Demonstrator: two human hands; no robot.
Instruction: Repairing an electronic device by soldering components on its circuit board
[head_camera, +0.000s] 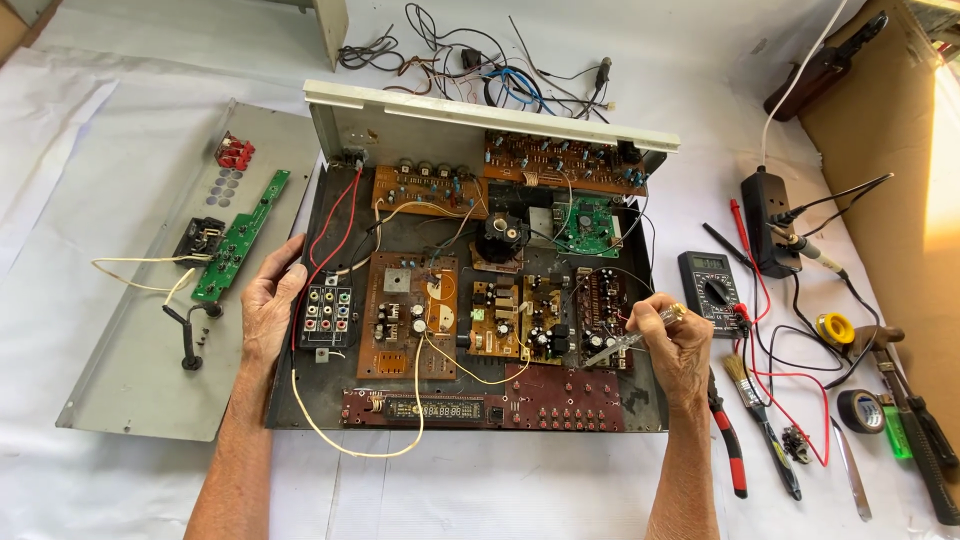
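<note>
An opened electronic device chassis (300, 400) lies on a white sheet, filled with several brown and green circuit boards (405, 310) and loose wires. My left hand (268, 305) rests flat on the chassis's left edge, beside a small panel of coloured connector jacks (327, 315). My right hand (670, 335) holds metal tweezers (618, 346) whose tips point down-left onto a dark circuit board (598, 310) at the chassis's right side. A long board with a display strip (425, 409) lies along the front.
A grey metal cover plate (130, 380) with a narrow green board (240, 235) lies at left. At right are a multimeter (708, 288) with red and black leads, a black adapter (765, 215), brush (752, 400), red-handled pliers (727, 450), tape roll (860, 410), solder spool (833, 328) and other tools.
</note>
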